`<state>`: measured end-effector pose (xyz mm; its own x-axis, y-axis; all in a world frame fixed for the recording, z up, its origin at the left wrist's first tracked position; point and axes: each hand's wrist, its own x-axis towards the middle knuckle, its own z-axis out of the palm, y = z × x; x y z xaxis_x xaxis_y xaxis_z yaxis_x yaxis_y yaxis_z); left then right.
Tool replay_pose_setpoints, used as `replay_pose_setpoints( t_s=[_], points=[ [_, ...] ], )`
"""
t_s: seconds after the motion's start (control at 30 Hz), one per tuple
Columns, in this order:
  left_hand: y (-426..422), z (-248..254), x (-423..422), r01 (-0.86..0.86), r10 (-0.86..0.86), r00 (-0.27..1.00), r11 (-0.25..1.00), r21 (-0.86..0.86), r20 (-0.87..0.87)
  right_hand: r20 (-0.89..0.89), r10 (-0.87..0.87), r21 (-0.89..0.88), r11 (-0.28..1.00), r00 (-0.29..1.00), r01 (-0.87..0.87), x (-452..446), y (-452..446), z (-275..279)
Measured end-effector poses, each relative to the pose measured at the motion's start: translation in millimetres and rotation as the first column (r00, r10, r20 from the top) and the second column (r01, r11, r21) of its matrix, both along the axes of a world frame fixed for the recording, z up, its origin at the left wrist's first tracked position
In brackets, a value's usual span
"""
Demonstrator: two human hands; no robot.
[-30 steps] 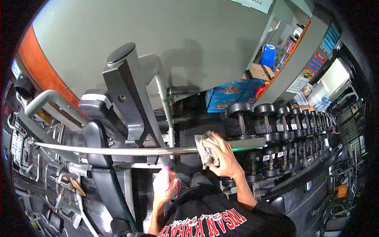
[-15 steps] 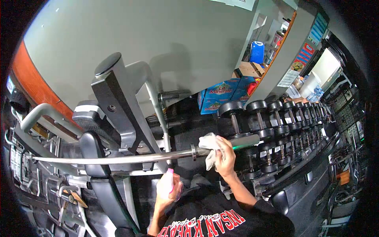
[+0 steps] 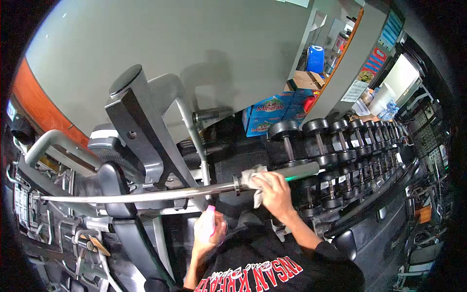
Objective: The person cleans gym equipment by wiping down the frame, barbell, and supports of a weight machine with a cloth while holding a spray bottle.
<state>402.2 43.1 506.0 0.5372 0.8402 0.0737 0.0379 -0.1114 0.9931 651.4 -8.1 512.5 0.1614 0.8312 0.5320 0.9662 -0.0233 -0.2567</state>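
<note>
A long metal barbell point(image 3: 160, 195) lies across the view, with a collar and a thicker sleeve point(image 3: 304, 170) at its right end. My right hand point(image 3: 276, 193) is closed on a white cloth point(image 3: 254, 179), which it presses against the sleeve just right of the collar point(image 3: 236, 185). Below the bar, my left hand point(image 3: 208, 231) grips a bottle with a pink top point(image 3: 211, 209), apart from the bar. Most of the bottle is hidden by the fingers.
A padded bench point(image 3: 130, 238) stands under the bar at left, near a grey machine upright point(image 3: 146, 129). Dumbbells point(image 3: 318, 141) fill a two-tier rack at right. Blue cartons point(image 3: 267, 114) stand against the wall behind.
My right hand has shifted slightly left with the cloth along the sleeve, closer to the collar, its back turned more upward. The left hand has hardly moved. The view has tilted a little.
</note>
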Motion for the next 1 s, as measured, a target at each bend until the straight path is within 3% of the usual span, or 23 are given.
replay_pose_setpoints(
  t_s=[0.1,0.23,0.3,0.4,0.5,0.57,0.63,0.7,0.77,0.83,1.0],
  points=[
    [-1,-1,-5,-0.056,0.054,0.998,0.997,-0.049,-0.031,0.121,-0.191,-0.023,0.98,0.974,0.195,28,-21,12],
    [-1,-2,-8,-0.081,0.088,0.994,0.99,-0.117,0.059,-0.044,-0.481,-0.009,0.876,0.875,0.482,55,-35,17],
    [1,-14,-9,-0.073,0.071,0.996,0.997,0.024,0.048,-0.096,-0.507,0.048,0.857,0.857,0.513,44,-25,8],
    [-1,-4,-1,-0.089,0.09,0.996,0.994,-0.062,0.012,-0.14,-0.362,0.06,0.926,0.922,0.372,-5,4,8],
    [-1,-5,8,0.005,-0.005,1.0,0.999,-0.04,0.0,-0.262,0.021,0.073,0.997,0.965,-0.002,-50,20,5],
    [-3,8,16,0.042,-0.039,0.999,0.994,-0.102,0.037,-0.277,0.031,0.043,0.999,0.96,-0.02,-51,15,13],
    [-3,17,20,0.08,-0.08,0.997,0.997,0.005,0.008,-0.207,-0.043,0.049,0.997,0.977,0.055,-30,4,11],
    [-2,20,20,0.104,-0.101,0.994,0.994,-0.042,0.049,-0.152,-0.193,0.038,0.979,0.969,0.201,2,-12,4],
    [-1,17,18,0.082,-0.087,0.994,0.993,0.088,0.064,-0.108,-0.329,0.035,0.942,0.938,0.335,35,-30,9],
    [-2,15,14,0.052,-0.055,0.995,0.998,0.041,0.084,-0.126,-0.459,0.021,0.885,0.879,0.465,65,-44,11],
    [-3,3,-1,-0.02,0.022,0.996,0.999,-0.025,0.084,-0.215,-0.597,0.068,0.78,0.773,0.622,85,-49,5]
  ],
)
